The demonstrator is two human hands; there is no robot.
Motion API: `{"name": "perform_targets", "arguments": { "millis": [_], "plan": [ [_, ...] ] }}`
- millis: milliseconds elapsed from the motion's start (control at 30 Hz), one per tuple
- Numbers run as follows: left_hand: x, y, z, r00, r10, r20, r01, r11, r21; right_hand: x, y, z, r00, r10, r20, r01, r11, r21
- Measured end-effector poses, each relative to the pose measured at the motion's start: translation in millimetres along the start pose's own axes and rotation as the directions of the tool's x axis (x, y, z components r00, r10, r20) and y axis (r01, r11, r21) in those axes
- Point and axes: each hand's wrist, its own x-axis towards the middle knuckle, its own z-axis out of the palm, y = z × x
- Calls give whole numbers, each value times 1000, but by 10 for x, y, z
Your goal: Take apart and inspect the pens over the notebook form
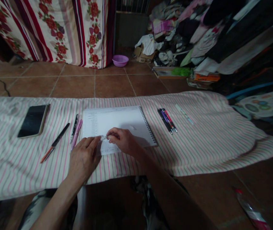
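A spiral notebook (117,116) lies open-faced on the striped cloth, with writing along its left and lower parts. My right hand (124,140) is over the page, its fingers curled in a pinch on a small whitish piece (103,138). The fingertips of my left hand (83,156) meet the other end of that piece, at the notebook's lower left. It is too small and blurred to name. A second small pale piece (133,127) rests on the page beyond my right hand. Just left of the notebook are a pink pen (76,134) and a black-and-white patterned pen (74,128).
Farther left lie a black-and-orange pen (55,143) and a phone (33,121). Several pens (167,120) sit right of the notebook, beside a pale slim pen (184,114). Beyond the striped cloth (210,134) are a purple basin (120,60) and heaped clothes (172,32).
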Motion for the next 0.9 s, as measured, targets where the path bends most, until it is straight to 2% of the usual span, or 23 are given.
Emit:
{"name": "perform_targets", "arguments": {
  "millis": [133,433,667,900],
  "plan": [
    [18,-1,-41,1000,19,10,-19,999,35,-8,-17,-6,1000,-7,26,7,1000,10],
    [69,13,-172,996,85,13,-86,984,157,-10,1,63,999,13,37,-20,983,183],
    [123,79,-324,996,75,54,-84,979,186,-11,-14,97,990,56,131,-112,876,470],
    [116,103,-379,990,124,69,-136,963,231,-40,5,162,982,55,179,-146,824,548]
  ]
}}
